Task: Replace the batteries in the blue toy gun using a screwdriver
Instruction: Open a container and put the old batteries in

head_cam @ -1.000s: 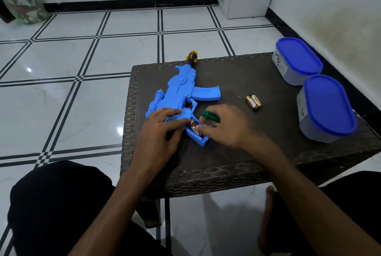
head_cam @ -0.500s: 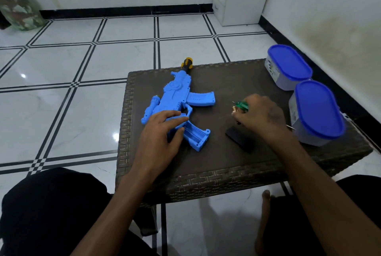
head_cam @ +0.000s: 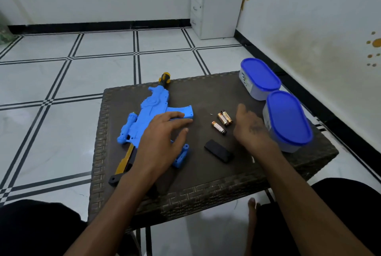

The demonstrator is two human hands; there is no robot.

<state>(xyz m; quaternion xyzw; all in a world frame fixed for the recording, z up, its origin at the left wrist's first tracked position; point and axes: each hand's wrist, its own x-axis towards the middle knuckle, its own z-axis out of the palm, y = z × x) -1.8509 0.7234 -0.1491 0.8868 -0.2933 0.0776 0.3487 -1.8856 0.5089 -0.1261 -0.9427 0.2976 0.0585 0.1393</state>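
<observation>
Wicker-look brown table (head_cam: 206, 183) held everything, with two blue-lidded tubs (head_cam: 286, 119) parked along the right edge, out of the way as far as I could tell. Gun (head_cam: 156, 111) lay flat on its side toward the left, muzzle pointing away, and the left hand (head_cam: 162, 138) rested on it with fingers spread and straight, probably just pinning it so it wouldn't slide while the grip end was open. Right hand (head_cam: 251, 128) hovered just beside the batteries (head_cam: 223, 120), back of it to the camera, so I couldn't tell how its fingers lay or whether it held the screwdriver, which I couldn't spot. Black cover (head_cam: 218, 150) sat off the gun, between the hands. Three batteries lay loose in the middle, two touching, one a bit apart. Tiny screw (head_cam: 211, 114) sat near them, easy to lose.
</observation>
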